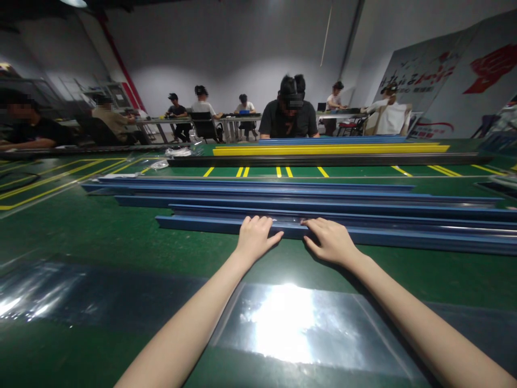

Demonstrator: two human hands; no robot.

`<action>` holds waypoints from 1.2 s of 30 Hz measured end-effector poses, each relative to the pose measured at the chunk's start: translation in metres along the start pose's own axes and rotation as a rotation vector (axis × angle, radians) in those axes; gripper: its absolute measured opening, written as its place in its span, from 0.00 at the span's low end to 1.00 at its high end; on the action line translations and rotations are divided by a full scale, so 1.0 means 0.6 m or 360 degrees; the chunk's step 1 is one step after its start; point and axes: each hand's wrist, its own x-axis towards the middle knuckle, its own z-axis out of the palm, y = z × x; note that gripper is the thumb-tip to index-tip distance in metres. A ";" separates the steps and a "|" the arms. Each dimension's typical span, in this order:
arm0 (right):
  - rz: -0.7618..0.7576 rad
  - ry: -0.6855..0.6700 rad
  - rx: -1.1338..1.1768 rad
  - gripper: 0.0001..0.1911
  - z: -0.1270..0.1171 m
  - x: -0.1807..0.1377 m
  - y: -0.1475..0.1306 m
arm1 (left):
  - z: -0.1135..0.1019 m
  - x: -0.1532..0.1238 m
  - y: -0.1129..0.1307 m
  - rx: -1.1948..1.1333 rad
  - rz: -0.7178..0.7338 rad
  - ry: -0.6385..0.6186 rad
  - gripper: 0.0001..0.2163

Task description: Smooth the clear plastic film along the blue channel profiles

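Note:
The nearest long blue channel profile (205,224) lies across the green table, its trough facing up. My left hand (256,237) has its fingers hooked over the near wall of this channel, with the thumb pointing right along the front. To its right, my right hand (329,240) grips the same wall, fingers over the top edge and thumb in front. A short stretch of blue wall shows between the two hands. Something clear and shiny sits in the trough there, too small to make out. The fingertips of my left hand are partly hidden inside the channel.
Behind lie more blue profiles (137,201), a black profile (323,160) and a yellow profile (323,150). Clear plastic film (234,318) reflects light on the table before me. A person in a dark shirt (288,116) sits opposite; several others work farther back.

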 end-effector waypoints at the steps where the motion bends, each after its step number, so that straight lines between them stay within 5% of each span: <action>1: -0.0002 0.0001 0.0003 0.18 0.000 0.000 0.000 | 0.001 0.000 0.000 -0.0003 0.0002 0.0010 0.15; 36: -0.0015 0.0070 -0.0063 0.16 0.005 -0.003 0.001 | 0.004 0.001 -0.002 -0.0068 0.0005 0.0047 0.15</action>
